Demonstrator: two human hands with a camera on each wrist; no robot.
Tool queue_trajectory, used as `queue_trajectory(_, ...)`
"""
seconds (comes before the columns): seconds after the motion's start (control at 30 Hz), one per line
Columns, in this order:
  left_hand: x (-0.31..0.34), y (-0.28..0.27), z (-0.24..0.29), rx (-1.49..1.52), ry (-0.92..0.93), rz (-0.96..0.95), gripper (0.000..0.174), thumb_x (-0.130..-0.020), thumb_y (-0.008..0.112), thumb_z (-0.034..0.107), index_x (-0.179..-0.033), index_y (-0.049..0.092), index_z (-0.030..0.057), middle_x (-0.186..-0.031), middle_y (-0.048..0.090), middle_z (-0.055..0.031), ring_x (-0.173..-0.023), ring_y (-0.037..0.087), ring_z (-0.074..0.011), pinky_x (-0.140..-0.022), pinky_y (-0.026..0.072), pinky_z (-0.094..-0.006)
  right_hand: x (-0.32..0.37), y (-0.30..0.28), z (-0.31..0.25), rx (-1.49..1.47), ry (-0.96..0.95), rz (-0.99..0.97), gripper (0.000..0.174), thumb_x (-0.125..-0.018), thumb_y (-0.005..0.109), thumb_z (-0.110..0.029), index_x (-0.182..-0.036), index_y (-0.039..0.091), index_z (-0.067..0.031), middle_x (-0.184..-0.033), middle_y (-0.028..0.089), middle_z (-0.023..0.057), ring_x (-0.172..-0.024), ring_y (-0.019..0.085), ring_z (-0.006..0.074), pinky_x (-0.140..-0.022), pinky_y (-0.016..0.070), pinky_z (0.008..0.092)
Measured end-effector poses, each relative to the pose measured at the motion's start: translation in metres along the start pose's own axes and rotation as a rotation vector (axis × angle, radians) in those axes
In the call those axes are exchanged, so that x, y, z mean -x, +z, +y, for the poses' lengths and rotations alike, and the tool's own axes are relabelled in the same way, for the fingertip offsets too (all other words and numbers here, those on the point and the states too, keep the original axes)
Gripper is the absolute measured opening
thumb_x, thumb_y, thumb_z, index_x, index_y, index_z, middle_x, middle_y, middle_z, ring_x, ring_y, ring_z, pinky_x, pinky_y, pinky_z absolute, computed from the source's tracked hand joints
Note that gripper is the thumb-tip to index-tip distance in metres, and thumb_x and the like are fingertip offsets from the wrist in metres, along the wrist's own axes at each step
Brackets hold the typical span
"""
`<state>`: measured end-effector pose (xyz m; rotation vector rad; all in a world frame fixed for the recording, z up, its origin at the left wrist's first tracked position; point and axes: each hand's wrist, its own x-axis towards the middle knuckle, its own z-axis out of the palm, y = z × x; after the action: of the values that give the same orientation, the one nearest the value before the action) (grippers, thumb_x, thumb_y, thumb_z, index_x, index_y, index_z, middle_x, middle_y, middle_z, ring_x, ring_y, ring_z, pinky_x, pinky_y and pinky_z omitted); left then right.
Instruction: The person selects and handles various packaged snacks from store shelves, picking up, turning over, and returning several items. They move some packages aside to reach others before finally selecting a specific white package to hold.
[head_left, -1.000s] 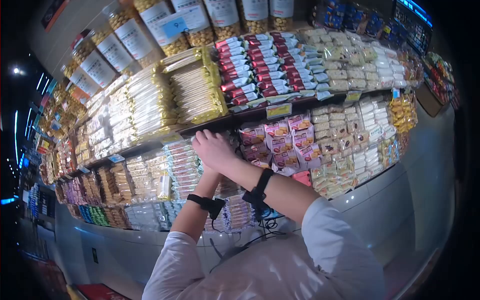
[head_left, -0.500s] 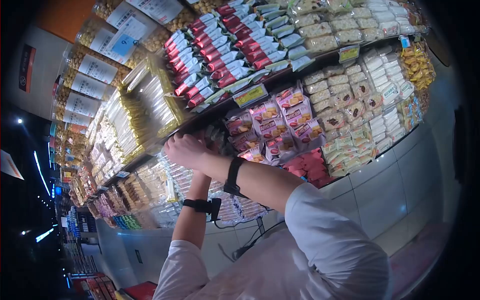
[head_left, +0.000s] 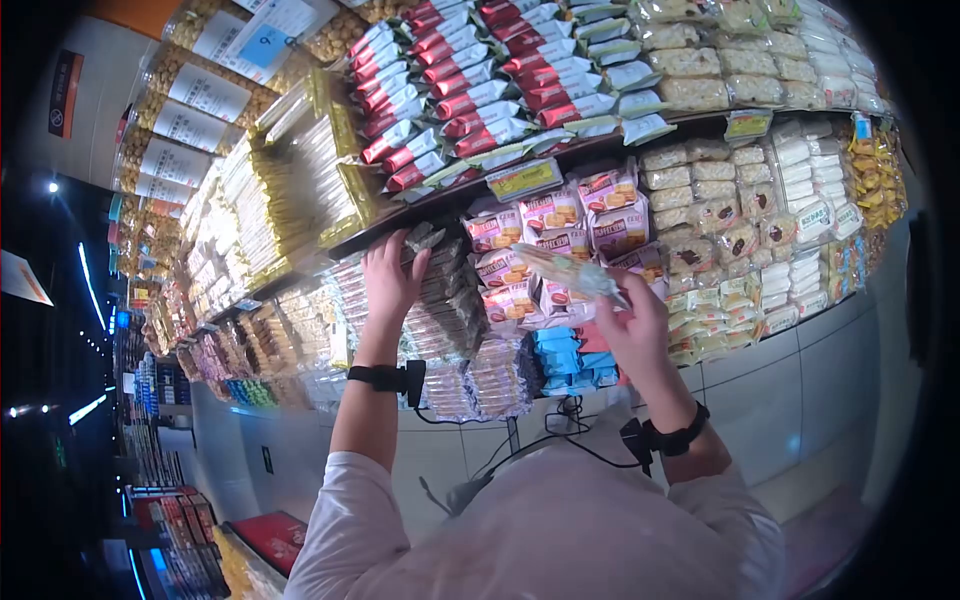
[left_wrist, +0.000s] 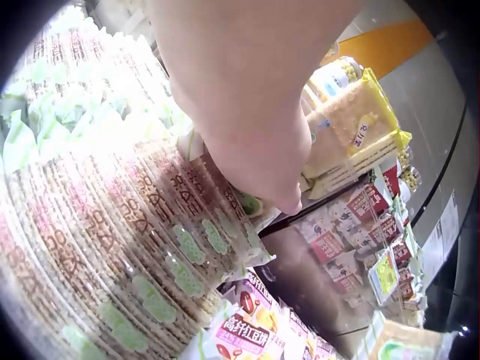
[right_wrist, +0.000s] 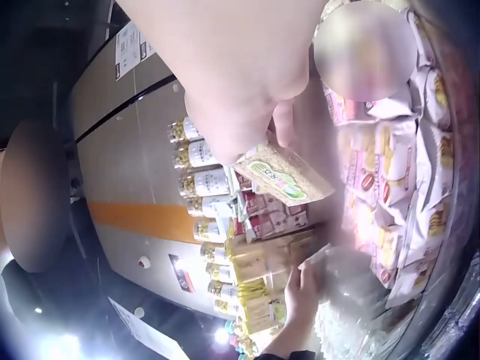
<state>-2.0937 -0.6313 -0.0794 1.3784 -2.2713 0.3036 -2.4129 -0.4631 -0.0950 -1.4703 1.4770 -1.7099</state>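
Note:
My right hand [head_left: 637,325] pinches a flat snack packet [head_left: 565,268] by one end, over the pink biscuit packets [head_left: 525,300]. Its clear wrapper carries a green oval label, plain in the right wrist view on the held packet [right_wrist: 281,180]. At the far end of a row of similar clear-wrapped packets [head_left: 445,300] is my left hand [head_left: 395,280], thumb and fingers spread. A loose packet end [head_left: 425,237] shows beside its thumb, under the upper shelf's edge. From the left wrist, the row [left_wrist: 127,232] stands on edge, tightly side by side, with the hand [left_wrist: 240,135] over its end.
Above runs an upper shelf edge [head_left: 430,205] with a yellow price tag [head_left: 525,178] and red-and-white packets [head_left: 480,95]. Blue packets [head_left: 575,360] lie at the lower front. White-wrapped bars [head_left: 715,205] fill the right side. Black cables [head_left: 565,430] hang before my body.
Both hands were together at the row's far end. My right hand has since moved right and back with a snack packet, while my left stays at the row. The head view has also turned.

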Motion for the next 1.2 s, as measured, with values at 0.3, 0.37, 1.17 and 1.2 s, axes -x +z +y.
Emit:
queue_trajectory(0.3, -0.003, 0.003, 0.003, 0.005, -0.112, -0.002, 0.048, -0.087, 0.067, 0.034, -0.124, 0.055, 0.0057, -0.112, 0.063, -0.0168, -0.107, 0.057, -0.0365, -0.094, 0.0403, -0.0459, 0.023, -0.022, 0.029, -0.220, 0.131, -0.018, 0.024, -0.090, 0.060, 0.001, -0.113, 0.054, 0.0056, -0.100, 0.064, 0.0105, -0.092, 0.062, 0.0126, -0.082, 0.0509, 0.0266)
queue_trajectory(0.37, -0.003, 0.002, 0.005, 0.049, -0.110, -0.045, 0.049, -0.087, 0.068, 0.035, -0.124, 0.055, 0.0057, -0.113, 0.063, -0.0169, -0.108, 0.057, -0.0358, -0.095, 0.0393, -0.0460, 0.029, -0.023, 0.035, -0.238, 0.158, -0.039, 0.024, -0.090, 0.060, 0.001, -0.113, 0.054, 0.0054, -0.101, 0.064, 0.0102, -0.092, 0.062, 0.0125, -0.081, 0.0509, 0.0265)
queue_trajectory(1.17, 0.003, 0.017, 0.035, -0.101, -0.167, 0.023, 0.058, -0.088, 0.058, 0.047, -0.120, 0.055, -0.0013, -0.121, 0.060, -0.0170, -0.123, 0.048, -0.0316, -0.112, 0.0238, -0.0524, -0.072, 0.120, -0.012, 0.239, -0.526, -0.135, 0.031, -0.082, 0.069, -0.008, -0.111, 0.060, -0.0062, -0.102, 0.064, 0.0133, -0.098, 0.058, 0.0320, -0.086, 0.0459, 0.0422)
queue_trajectory(1.2, 0.003, 0.015, 0.036, -0.091, -0.179, 0.009, 0.057, -0.087, 0.059, 0.047, -0.116, 0.056, -0.0022, -0.119, 0.059, -0.0183, -0.123, 0.047, -0.0334, -0.112, 0.0252, -0.0522, -0.077, 0.131, -0.012, 0.272, -0.527, -0.188, 0.029, -0.082, 0.068, -0.009, -0.110, 0.059, -0.0072, -0.102, 0.064, 0.0118, -0.097, 0.059, 0.0312, -0.086, 0.0464, 0.0429)
